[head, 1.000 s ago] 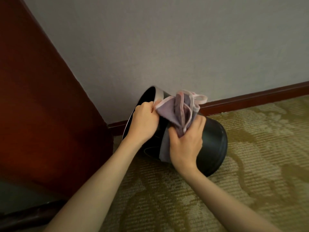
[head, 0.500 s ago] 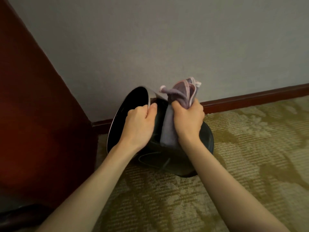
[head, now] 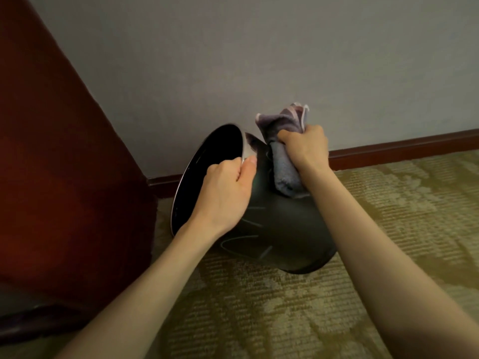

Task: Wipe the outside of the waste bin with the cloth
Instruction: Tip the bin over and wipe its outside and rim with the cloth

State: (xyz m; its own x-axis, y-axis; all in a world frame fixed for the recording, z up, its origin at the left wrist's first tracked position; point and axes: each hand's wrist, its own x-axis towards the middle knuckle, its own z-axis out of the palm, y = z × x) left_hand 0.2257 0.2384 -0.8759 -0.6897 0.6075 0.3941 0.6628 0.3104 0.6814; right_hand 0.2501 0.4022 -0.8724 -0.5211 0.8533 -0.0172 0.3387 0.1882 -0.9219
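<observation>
Fingers [head: 234, 168] gripping bin [head: 280, 229] rim, fist [head: 305, 149] clutching cloth [head: 283, 149]

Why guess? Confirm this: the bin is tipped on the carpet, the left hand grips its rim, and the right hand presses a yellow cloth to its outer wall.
Wrong on one point: the cloth is grey-purple, not yellow, as the head view shows. The bin is tipped on the carpet, the left hand grips its rim, and the right hand presses the cloth to its outer wall.

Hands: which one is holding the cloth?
The right hand holds the cloth, bunched against the bin's side. The left hand grips its rim.
</observation>
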